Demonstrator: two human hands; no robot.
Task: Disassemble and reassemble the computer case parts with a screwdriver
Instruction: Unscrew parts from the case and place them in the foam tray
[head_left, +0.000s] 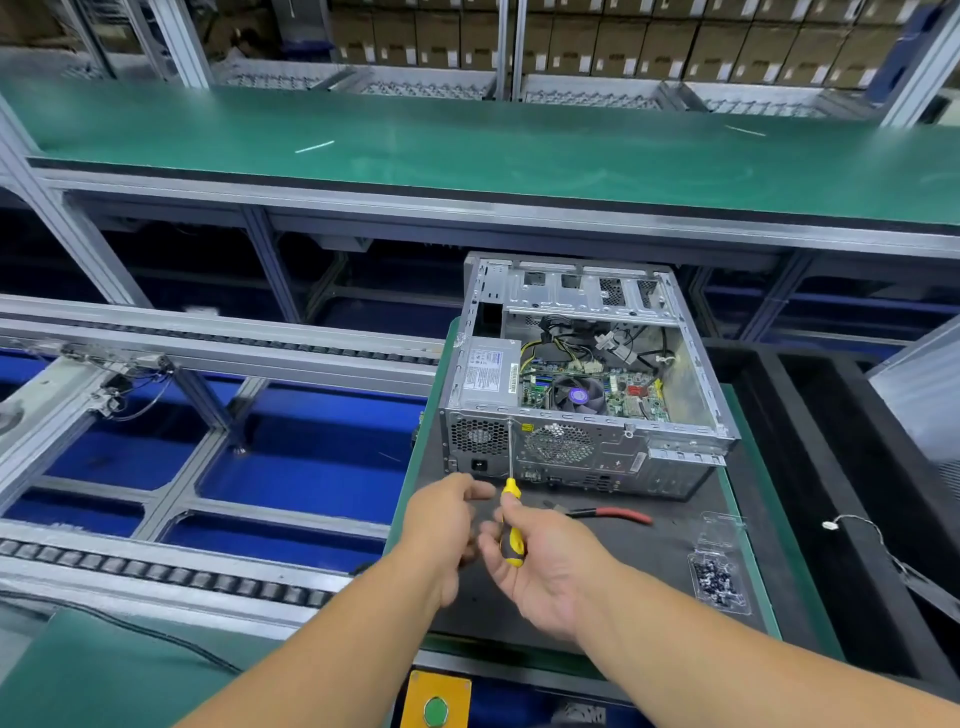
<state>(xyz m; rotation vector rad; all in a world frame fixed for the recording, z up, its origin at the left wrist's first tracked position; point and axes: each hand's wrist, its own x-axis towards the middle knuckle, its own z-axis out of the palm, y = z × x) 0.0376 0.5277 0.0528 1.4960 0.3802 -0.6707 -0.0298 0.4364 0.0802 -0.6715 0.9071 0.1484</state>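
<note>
The computer case (582, 384) lies on its side at the far end of the dark mat on my bench (748, 525), side panel already off, so I look straight down onto the power supply (488, 371), the motherboard and the CPU fan (579, 396). Its rear panel faces me. The screwdriver (511, 512) stands nearly upright against that panel, its shaft rising to a tip set at the top edge, just between the honeycomb vent of the power supply and the round fan grille (558, 444). I cannot make out the screw head itself at this range.

My right hand (535, 566) is curled round the yellow-and-black handle from below. My left hand (447, 519) sits just beside it, fingers loosely bent toward the handle top and blurred; I cannot tell whether they touch it or hold anything.

I judge this to be a screw on the rear panel by the power supply, though whether I am loosening or driving it the view does not settle. Next I need the tip seated square in the head, steady pressure along the shaft, and the left hand ready to steady the shaft or catch the screw.

Further out, red-handled pliers (613, 514) lie on the mat to the right, and a clear plastic tray of screws (717, 577) sits near the bench's right edge.
</note>
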